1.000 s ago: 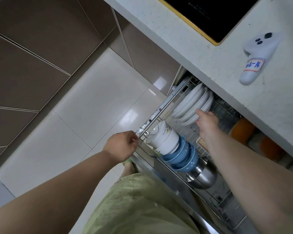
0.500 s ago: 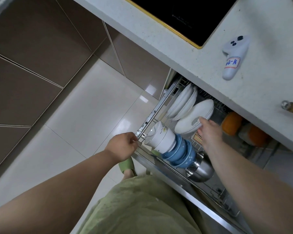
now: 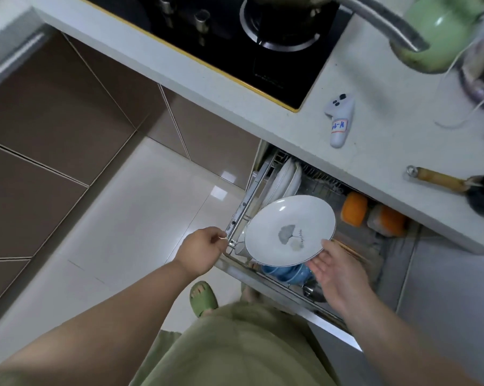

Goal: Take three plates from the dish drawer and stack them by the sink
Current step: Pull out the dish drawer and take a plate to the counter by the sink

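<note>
My right hand (image 3: 334,270) holds a white plate (image 3: 289,231) with a grey leaf print by its near rim, face up above the open dish drawer (image 3: 236,222). Other white plates (image 3: 285,178) stand on edge in the drawer's wire rack at the far end. My left hand (image 3: 203,250) is closed on the drawer's metal front corner. Blue bowls (image 3: 286,271) lie under the held plate, partly hidden by it.
The pale countertop (image 3: 374,112) runs above the drawer, with a black hob (image 3: 235,43), a white controller (image 3: 339,118), a wooden-handled pan (image 3: 444,181) and a green kettle (image 3: 441,32). Orange-lidded jars (image 3: 355,208) sit inside the drawer. A steel bowl (image 3: 314,292) lies near my right wrist.
My right hand has lifted one plate out of the rack and turned it face up above the drawer. My view has risen, showing more of the countertop. My left hand has stayed on the drawer.
</note>
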